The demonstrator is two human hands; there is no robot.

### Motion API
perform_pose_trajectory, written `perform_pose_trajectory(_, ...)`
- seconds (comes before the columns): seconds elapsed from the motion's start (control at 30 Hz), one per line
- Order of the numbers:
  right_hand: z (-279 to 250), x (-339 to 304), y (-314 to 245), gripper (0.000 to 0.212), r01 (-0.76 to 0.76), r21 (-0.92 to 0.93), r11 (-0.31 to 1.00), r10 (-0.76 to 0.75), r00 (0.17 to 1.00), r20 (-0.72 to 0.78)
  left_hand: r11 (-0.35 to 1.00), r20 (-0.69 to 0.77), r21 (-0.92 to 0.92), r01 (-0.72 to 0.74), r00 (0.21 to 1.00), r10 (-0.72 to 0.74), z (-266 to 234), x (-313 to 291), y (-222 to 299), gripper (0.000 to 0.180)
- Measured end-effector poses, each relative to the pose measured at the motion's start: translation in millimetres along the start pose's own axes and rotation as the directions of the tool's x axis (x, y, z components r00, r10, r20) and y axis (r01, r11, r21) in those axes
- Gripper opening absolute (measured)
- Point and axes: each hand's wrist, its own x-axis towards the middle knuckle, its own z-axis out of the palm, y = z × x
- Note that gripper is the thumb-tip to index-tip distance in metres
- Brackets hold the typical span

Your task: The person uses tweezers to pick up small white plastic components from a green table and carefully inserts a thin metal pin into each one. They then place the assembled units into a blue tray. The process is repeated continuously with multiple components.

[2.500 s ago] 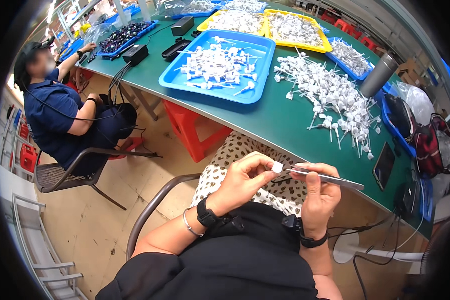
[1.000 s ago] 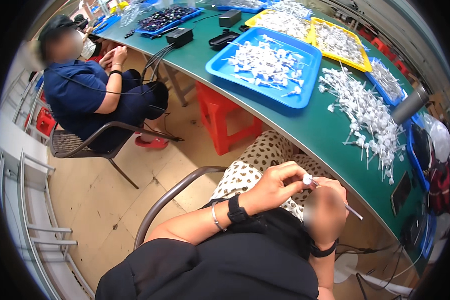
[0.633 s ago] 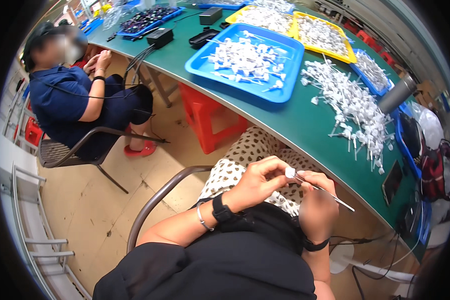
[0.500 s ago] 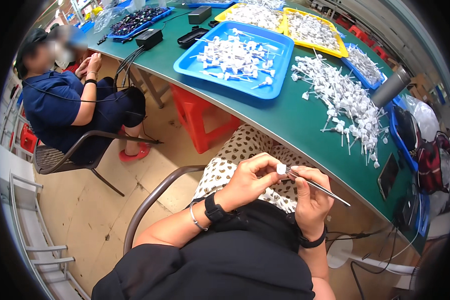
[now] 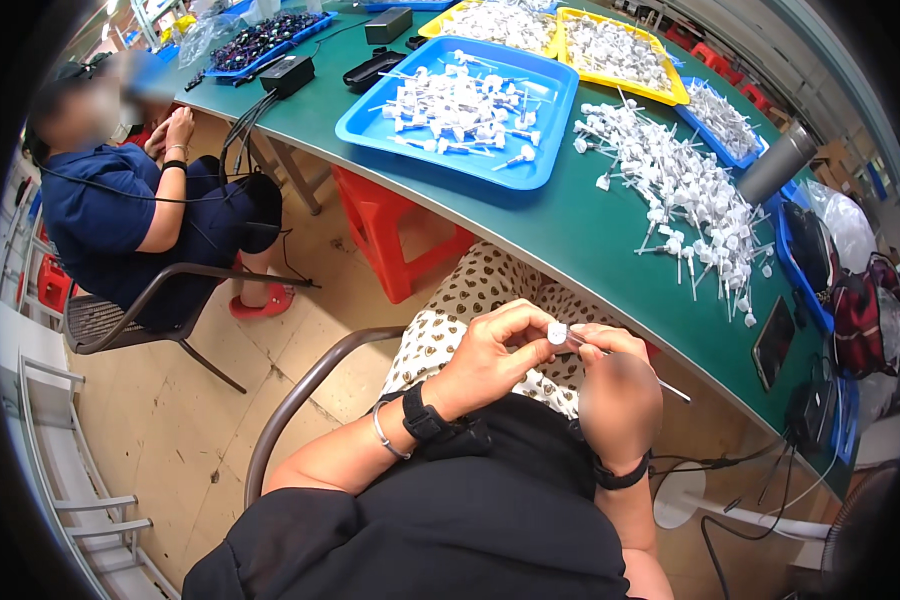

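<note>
Above my lap, my left hand [image 5: 500, 358] pinches a small white cap-like piece [image 5: 557, 333] between thumb and fingertips. My right hand [image 5: 618, 395] is closed on a slim pale rod [image 5: 676, 392], whose end sticks out past the hand to the lower right. A narrow, clear-looking part runs from the white piece to the right fingertips. Whether it belongs to the rod or the piece I cannot tell. Part of the right hand is blurred. On the green table ahead lies a loose heap of white capped pieces with thin stems [image 5: 685, 190].
A blue tray [image 5: 360, 125] and yellow trays [image 5: 670, 95] of similar white pieces stand on the green table [image 5: 530, 220]. A grey bottle [image 5: 778, 165] and a phone [image 5: 773, 343] are at the right. A red stool [image 5: 380, 235] stands under the table; a seated person [image 5: 120, 205] is at left.
Both hands have shifted slightly left and up in the picture, along with the whole scene. The rod's far end shows less shiny metal now. Both hands keep their pinch.
</note>
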Motion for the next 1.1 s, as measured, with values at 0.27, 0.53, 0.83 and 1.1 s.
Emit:
perform_pose_trajectory(0.27, 6, -4, -6, 0.01, -0.122, 0.099, 0.988, 0.131, 0.988, -0.08, 0.984, -0.001, 0.125, -0.125, 0.992, 0.126, 0, 0, -1, 0.013)
perform_pose_trajectory(0.53, 4, -3, -5, 0.011, -0.101, 0.086, 0.991, 0.105, 0.993, -0.047, 0.987, -0.012, 0.126, -0.099, 0.995, 0.102, 1, -1, -4, 0.012)
perform_pose_trajectory(0.83, 1, 8, -4, 0.016, 0.163, -0.104, 0.981, -0.157, 0.985, 0.069, 0.974, 0.018, 0.192, -0.122, 0.993, 0.12, -2, 0, 0, 0.011)
perform_pose_trajectory(1.1, 2, 2, -3, 0.013, -0.014, 0.006, 1.0, 0.014, 1.0, 0.026, 0.993, 0.006, 0.102, -0.067, 0.998, 0.067, -4, -1, -1, 0.011)
